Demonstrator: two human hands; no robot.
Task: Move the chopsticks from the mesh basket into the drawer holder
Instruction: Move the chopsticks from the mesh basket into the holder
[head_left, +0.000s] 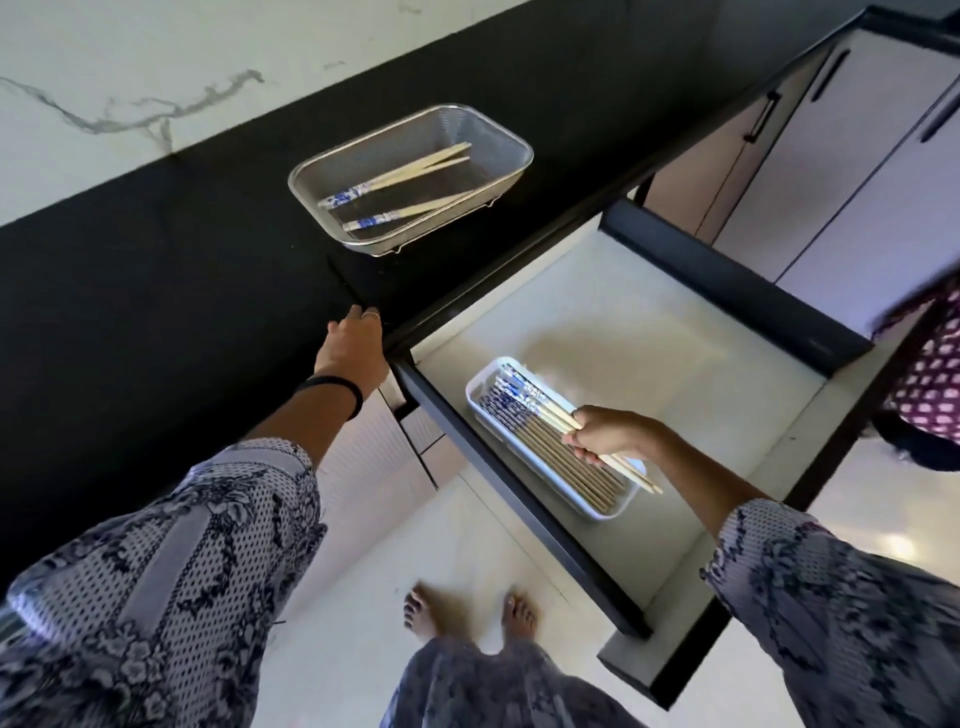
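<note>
Right hand (605, 436) grips pale wooden chopsticks with blue ends (558, 417) over white plastic holder tray (558, 480) in open drawer (649, 332); left hand (352, 347), fingers relaxed, rests on black worktop (156, 291) edge.

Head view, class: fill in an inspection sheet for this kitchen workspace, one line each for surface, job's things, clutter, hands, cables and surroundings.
Surface: black countertop, with an open drawer below its edge.
Job's things: mesh basket on the countertop holds three chopsticks; white holder in the drawer is filled with a row of chopsticks.
Clutter: nothing seen.
Hands: left hand rests on the countertop edge, holding nothing; right hand grips two chopsticks over the holder.
Cables: nothing seen.
Surroundings: marbled wall, pale cabinet doors, light floor and bare feet.
</note>
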